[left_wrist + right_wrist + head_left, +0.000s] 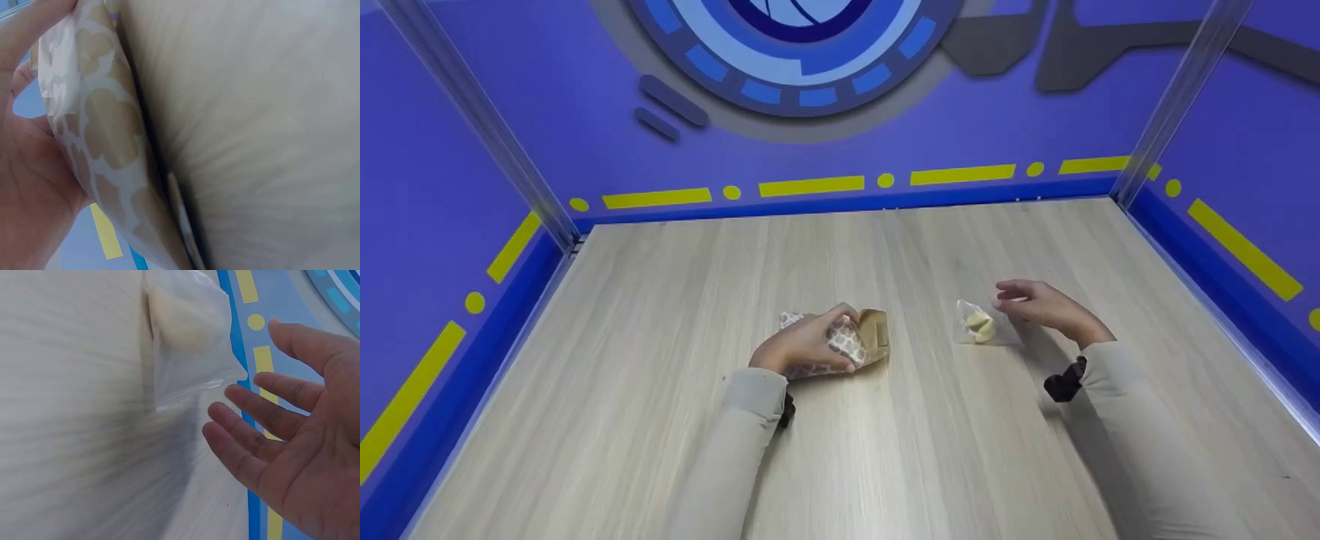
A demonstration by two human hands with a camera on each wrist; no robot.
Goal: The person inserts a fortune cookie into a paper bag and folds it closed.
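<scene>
My left hand (810,343) grips a small bag (847,343) with a flower-like brown-and-white pattern, thumb and fingers spread around its sides. The bag lies on its side on the table, its plain brown end (875,334) pointing right. In the left wrist view the patterned bag (109,129) rests against the palm. My right hand (1046,306) hovers just right of a small clear plastic bag (966,334) holding something pale yellow (979,327). Seen from the right wrist, its fingers are extended, apart from the plastic bag (185,371), and hold nothing.
A light wood-grain table (660,300) lies beneath both hands. Blue-purple panels (547,97) with yellow dashes wall it at the back, left and right. A black strap device (1065,382) sits on the right wrist.
</scene>
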